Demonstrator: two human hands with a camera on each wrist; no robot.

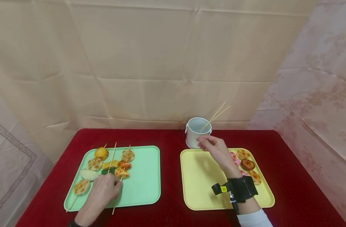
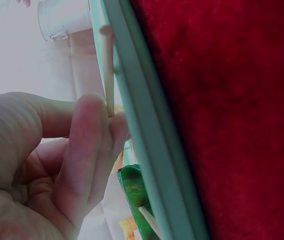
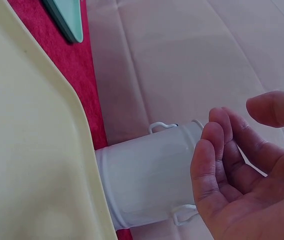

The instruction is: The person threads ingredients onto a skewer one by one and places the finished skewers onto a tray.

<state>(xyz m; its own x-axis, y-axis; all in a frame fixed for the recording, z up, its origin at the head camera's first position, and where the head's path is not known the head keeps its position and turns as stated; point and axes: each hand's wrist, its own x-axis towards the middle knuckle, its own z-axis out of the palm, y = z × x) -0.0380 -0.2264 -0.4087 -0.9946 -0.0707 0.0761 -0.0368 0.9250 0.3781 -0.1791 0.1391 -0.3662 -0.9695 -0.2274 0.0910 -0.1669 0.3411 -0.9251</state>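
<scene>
On the green tray [image 1: 144,176] at left lie three skewers of grilled-food pieces. My left hand [image 1: 105,189] pinches the bare lower stick of the rightmost skewer [image 1: 128,155], which bears a lotus root slice, an orange-red piece and a browned yellow piece. The stick's end [image 2: 107,65] juts past the fingertips in the left wrist view. Next to it, the middle skewer [image 1: 112,164] has yellow and green pieces, partly behind the hand. My right hand [image 1: 218,151], fingers loosely bent and thumb apart, holds nothing in front of the white pail [image 1: 193,138], where two bare sticks [image 1: 218,113] lean.
Below the right forearm is a yellow tray [image 1: 201,189]; pink pieces, a mushroom cap [image 1: 247,165] and browned slices line its right side. The left skewer [image 1: 81,187] lies along the green tray's left side. A red cloth [image 1: 170,176] covers the table, with a beige curtain behind.
</scene>
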